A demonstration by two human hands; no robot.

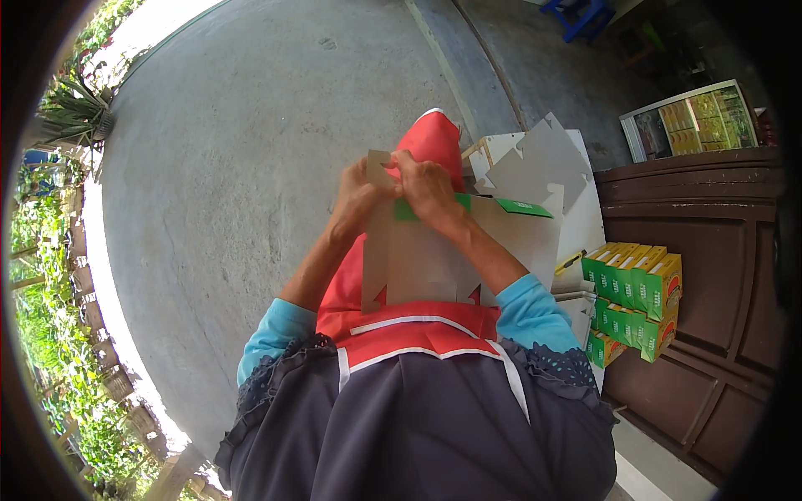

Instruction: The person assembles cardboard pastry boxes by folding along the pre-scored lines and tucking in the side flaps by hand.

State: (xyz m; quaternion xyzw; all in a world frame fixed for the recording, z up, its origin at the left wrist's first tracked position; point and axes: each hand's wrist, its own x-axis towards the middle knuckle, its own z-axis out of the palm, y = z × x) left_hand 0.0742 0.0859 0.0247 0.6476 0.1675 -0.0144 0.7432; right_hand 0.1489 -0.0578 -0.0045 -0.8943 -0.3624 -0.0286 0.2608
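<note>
A flat, unfolded cardboard box blank [430, 259] lies across my lap, its plain grey-brown side up, with green printed parts showing along its far edge. At that far edge, my left hand [362, 199] is closed on a narrow upright flap at the blank's left corner. My right hand [428, 190] is right beside it, its fingers bent and pinching the same corner. The two hands nearly touch, and their fingertips partly hide the fold between them. Under the blank is my red apron [342, 292] with white trim.
To the right, a white tabletop [589, 200] carries more flat grey blanks [547, 163] and a yellow cutter knife [570, 262]. Stacked green-and-yellow boxes [631, 280] stand against a brown panelled door [693, 250]. Farther off are a glass case [689, 121] and a blue stool [578, 18].
</note>
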